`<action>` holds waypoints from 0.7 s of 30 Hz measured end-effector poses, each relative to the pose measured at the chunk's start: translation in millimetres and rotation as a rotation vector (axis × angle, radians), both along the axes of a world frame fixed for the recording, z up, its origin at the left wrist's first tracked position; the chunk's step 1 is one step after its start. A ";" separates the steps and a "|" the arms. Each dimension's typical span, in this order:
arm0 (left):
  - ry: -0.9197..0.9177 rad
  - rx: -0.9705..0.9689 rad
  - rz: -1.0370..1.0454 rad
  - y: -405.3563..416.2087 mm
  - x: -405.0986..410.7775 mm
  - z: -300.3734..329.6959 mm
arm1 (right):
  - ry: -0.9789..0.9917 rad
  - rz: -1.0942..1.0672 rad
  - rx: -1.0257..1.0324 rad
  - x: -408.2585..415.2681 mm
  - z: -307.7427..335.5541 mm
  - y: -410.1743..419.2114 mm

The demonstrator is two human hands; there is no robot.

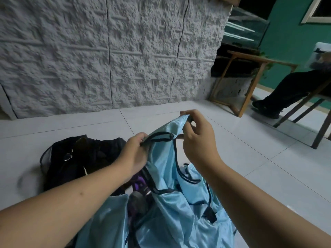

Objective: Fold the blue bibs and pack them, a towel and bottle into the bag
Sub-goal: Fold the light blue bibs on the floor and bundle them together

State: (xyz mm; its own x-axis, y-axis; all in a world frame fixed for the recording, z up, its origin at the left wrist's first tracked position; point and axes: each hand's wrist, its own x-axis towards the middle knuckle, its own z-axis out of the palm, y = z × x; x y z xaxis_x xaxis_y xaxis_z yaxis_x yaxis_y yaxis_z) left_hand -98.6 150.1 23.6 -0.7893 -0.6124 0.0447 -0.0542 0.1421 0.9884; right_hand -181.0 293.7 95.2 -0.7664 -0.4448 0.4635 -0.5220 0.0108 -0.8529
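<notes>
I hold a light blue bib (166, 151) with black trim up over the white tiled floor. My left hand (135, 154) grips one black-edged shoulder strap. My right hand (197, 138) pinches the other shoulder corner higher up. More blue bib fabric (179, 217) lies heaped on the floor below. A purple and grey bottle-like object (141, 190) shows partly under the fabric. The black bag (78, 161) lies crumpled on the floor to the left. No towel can be made out.
A rough white textured wall (107, 51) stands close ahead. At the right are a wooden folding table (250, 81), a chair and a seated person's dark-trousered leg and shoe (279, 101). White floor tiles (250, 149) stretch to the right.
</notes>
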 end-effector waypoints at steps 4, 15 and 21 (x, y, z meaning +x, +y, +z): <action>-0.077 -0.252 -0.010 -10.7 10.9 14.7 | -0.043 -0.011 -0.045 1.2 22.0 -1.8; -0.338 -0.673 0.334 -54.7 44.6 45.1 | 0.128 -0.126 -0.148 9.3 79.5 -8.0; -0.041 0.011 0.434 -50.9 45.5 79.0 | 0.199 -0.130 -0.137 17.4 110.0 -18.7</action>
State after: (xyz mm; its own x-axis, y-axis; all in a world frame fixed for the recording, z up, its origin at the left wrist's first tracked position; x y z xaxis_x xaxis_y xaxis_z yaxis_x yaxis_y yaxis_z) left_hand -53.0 99.3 102.6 -0.4595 -0.8881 0.0103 -0.1455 0.0867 0.9856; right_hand -163.5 275.0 205.2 -0.7008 -0.2711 0.6598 -0.6812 -0.0201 -0.7318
